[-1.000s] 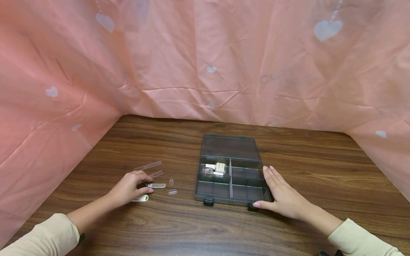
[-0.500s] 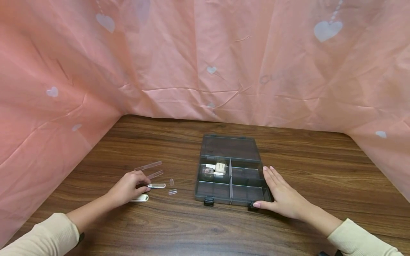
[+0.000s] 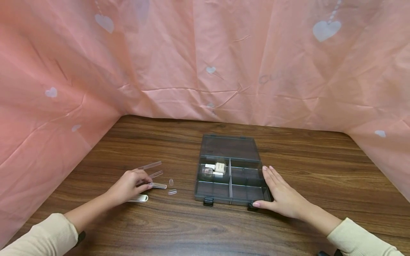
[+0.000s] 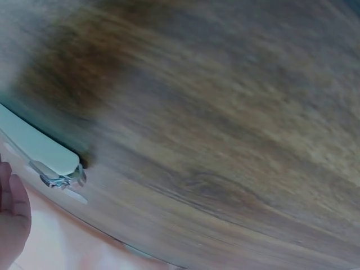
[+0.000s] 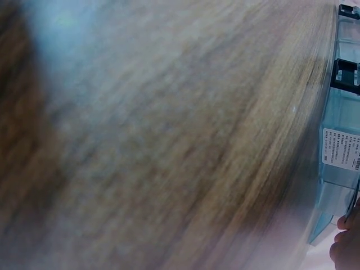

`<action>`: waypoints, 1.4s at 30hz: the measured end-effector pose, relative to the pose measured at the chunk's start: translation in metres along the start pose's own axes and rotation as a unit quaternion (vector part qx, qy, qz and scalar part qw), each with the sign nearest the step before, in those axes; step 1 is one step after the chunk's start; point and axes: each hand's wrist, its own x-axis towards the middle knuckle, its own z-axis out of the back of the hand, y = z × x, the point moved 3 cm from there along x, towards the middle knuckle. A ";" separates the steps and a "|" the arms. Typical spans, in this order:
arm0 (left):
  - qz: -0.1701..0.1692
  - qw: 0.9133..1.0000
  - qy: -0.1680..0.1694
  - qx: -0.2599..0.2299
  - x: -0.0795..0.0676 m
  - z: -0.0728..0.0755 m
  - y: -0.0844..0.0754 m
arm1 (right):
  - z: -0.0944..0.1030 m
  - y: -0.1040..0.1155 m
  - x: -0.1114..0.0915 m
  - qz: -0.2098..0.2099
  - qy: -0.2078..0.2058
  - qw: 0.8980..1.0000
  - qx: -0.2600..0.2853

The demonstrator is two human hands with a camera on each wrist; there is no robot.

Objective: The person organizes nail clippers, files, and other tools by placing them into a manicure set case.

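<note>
My left hand (image 3: 129,185) pinches the near end of a slim silver nail clipper (image 3: 159,185) between thumb and fingers, close to the tabletop. Just below that hand lies a cream-handled nail clipper (image 3: 139,198), its metal head (image 4: 63,179) showing in the left wrist view. To the right are a clear oval nail tip (image 3: 171,182) and another clear piece (image 3: 172,192). My right hand (image 3: 285,197) rests along the right side of a dark see-through divided box (image 3: 213,197), fingers straight, thumb at a front latch. The box's lid (image 3: 229,147) lies back, open.
Two clear strips (image 3: 150,165) lie beyond my left hand. Several small white and clear packs (image 3: 220,168) sit in the box's back left compartment. A printed label (image 5: 341,149) is on the box's side. Pink curtain (image 3: 198,64) hangs around the wooden table (image 3: 179,231).
My left thumb and fingers have closed on the silver nail clipper, which has shifted slightly right and turned a little. My right hand and the box have stayed put.
</note>
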 end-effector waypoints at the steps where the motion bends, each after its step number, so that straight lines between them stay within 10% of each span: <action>1: -0.007 1.000 -0.005 -0.003 0.001 0.000 -0.001 | 0.000 0.000 0.000 0.000 0.000 1.000 0.000; 23: -0.053 0.989 -0.114 -0.075 0.034 -0.004 -0.035 | -0.001 -0.001 0.000 0.001 -0.002 1.000 -0.004; 42: -0.056 0.989 -0.059 -0.126 0.076 -0.041 -0.086 | 0.002 0.001 -0.001 0.002 0.001 1.000 -0.003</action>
